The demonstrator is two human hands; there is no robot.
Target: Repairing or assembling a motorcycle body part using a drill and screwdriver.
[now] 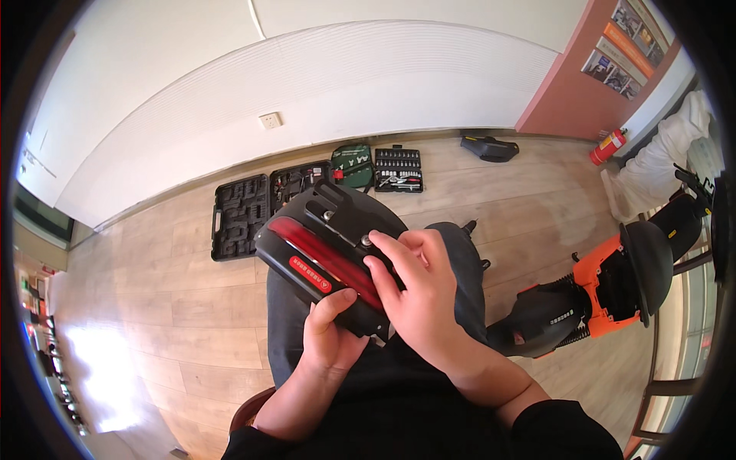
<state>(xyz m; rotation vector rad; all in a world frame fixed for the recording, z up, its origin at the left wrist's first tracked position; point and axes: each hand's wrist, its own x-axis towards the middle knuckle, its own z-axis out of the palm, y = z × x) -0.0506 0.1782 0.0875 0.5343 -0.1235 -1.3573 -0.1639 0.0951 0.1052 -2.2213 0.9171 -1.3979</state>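
A black tail light unit (pixel 280 249) with a long red lens (pixel 326 257) and a red label lies tilted across my lap. My left hand (pixel 330 333) grips its lower end, thumb on top beside the lens. A flat black bracket (pixel 337 222) with slots sits along the unit's far side. One silver bolt (pixel 328 215) is in the bracket. A second bolt (pixel 366 241) lies under the fingertips of my right hand (pixel 420 287); index finger and thumb close about it, the other fingers curled.
On the wood floor ahead lie an open black tool case (pixel 239 218), another open case (pixel 295 178), a green case (pixel 353 165) and a socket set (pixel 399 170). Beyond are a black part (pixel 489 148) and a fire extinguisher (pixel 608 146). An orange-and-black scooter (pixel 586 295) stands at right.
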